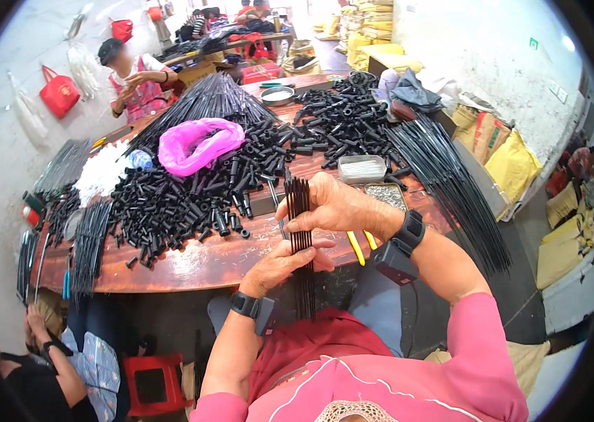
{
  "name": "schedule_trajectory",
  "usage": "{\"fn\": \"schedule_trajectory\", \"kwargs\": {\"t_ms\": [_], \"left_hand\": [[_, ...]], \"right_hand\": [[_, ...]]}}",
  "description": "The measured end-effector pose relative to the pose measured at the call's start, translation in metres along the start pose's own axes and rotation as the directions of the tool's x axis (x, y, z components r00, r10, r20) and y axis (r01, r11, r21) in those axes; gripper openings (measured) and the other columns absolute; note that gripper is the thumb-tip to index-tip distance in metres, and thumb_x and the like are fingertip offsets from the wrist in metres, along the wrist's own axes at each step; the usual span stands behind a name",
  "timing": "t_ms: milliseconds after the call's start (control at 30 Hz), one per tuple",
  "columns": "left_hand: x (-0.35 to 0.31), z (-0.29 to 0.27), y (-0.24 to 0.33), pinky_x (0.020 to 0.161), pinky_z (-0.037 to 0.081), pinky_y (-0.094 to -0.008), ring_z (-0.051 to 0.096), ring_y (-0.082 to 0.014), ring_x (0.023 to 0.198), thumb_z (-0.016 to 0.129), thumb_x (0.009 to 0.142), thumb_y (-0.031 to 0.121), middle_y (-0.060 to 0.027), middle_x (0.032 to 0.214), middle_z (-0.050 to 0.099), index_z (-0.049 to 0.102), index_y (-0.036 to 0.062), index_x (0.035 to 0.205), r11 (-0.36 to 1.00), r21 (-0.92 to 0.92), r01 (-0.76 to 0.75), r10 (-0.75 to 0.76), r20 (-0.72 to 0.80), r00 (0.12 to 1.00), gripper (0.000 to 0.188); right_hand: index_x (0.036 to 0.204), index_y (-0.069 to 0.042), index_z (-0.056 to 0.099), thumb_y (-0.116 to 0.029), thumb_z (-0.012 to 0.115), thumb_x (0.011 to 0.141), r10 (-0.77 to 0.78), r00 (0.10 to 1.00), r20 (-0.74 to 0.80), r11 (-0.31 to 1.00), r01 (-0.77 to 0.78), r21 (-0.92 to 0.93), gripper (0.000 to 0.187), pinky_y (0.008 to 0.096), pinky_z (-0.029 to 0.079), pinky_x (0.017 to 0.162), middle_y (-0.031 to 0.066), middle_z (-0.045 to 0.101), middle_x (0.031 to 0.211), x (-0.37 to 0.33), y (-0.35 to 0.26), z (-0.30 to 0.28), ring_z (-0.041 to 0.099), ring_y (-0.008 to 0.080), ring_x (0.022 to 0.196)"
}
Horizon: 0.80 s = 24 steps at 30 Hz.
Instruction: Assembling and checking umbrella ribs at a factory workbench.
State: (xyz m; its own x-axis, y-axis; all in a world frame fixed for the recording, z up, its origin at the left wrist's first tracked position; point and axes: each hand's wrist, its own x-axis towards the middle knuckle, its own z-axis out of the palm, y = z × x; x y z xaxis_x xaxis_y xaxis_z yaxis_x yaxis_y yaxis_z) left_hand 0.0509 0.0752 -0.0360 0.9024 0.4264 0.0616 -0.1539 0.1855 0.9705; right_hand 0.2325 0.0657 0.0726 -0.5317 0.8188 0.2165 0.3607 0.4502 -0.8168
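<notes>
A bundle of thin black rods point(303, 295) stands nearly upright between my hands, at the table's front edge and above my lap. My left hand point(279, 267) is closed round its middle from the left, with some fingers showing past the right side. Higher up, my right hand point(332, 204) grips the same bundle, thumb across the front. Yellow-handled pliers point(356, 247) lie by my right wrist at the table edge. Close beyond that wrist are a tray of small metal pieces point(390, 195) and a clear plastic box point(362, 169) with thin pale pins.
Black tubular parts point(163, 204) are heaped across the brown table point(170, 274), with a pink plastic bag point(169, 149) on top. Long black rods point(452, 176) overhang the right edge. One co-worker point(144, 88) sits across the table, another point(51, 366) at lower left near a red stool point(153, 408).
</notes>
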Motion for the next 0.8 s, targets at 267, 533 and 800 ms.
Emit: {"fn": "schedule_trajectory", "kwargs": {"t_ms": [267, 533, 800], "left_hand": [[0.003, 0.003, 0.002, 0.102, 0.044, -0.0368, 0.061, -0.0236, 0.111, 0.06, 0.091, 0.009, -0.0139, 0.11, 0.066, 0.052, -0.0048, 0.13, 0.999, -0.033, 0.028, -0.027, 0.013, 1.0, 0.042], [0.002, 0.0, 0.003, 0.103, 0.043, -0.0369, 0.059, -0.0243, 0.114, 0.06, 0.093, 0.011, -0.0161, 0.117, 0.064, 0.052, -0.0048, 0.13, 0.994, 0.002, 0.106, -0.106, 0.039, 0.994, 0.041], [0.003, -0.001, 0.005, 0.104, 0.042, -0.0373, 0.058, -0.0263, 0.116, 0.059, 0.091, 0.006, -0.0177, 0.116, 0.064, 0.05, -0.0056, 0.132, 0.989, -0.018, 0.149, -0.148, 0.037, 0.988, 0.043]], "right_hand": [[0.101, 0.003, 0.068, -0.009, 0.068, 0.085, -0.007, 1.0, 0.018, 0.941, 0.001, 0.338, 0.02, 0.0291, 0.053, 0.08, 0.0071, 0.071, 0.089, -0.005, 0.008, 0.002, 0.066, 0.0118, 0.086], [0.099, 0.001, 0.07, -0.009, 0.068, 0.084, -0.034, 0.993, 0.116, 0.978, 0.009, 0.207, 0.018, 0.0284, 0.052, 0.073, 0.0059, 0.071, 0.084, -0.003, 0.008, 0.001, 0.064, 0.0104, 0.079], [0.097, 0.001, 0.068, -0.01, 0.072, 0.082, -0.049, 0.991, 0.127, 0.978, 0.022, 0.209, 0.019, 0.0281, 0.051, 0.076, 0.0051, 0.069, 0.086, 0.001, 0.017, 0.001, 0.063, 0.0108, 0.081]]}}
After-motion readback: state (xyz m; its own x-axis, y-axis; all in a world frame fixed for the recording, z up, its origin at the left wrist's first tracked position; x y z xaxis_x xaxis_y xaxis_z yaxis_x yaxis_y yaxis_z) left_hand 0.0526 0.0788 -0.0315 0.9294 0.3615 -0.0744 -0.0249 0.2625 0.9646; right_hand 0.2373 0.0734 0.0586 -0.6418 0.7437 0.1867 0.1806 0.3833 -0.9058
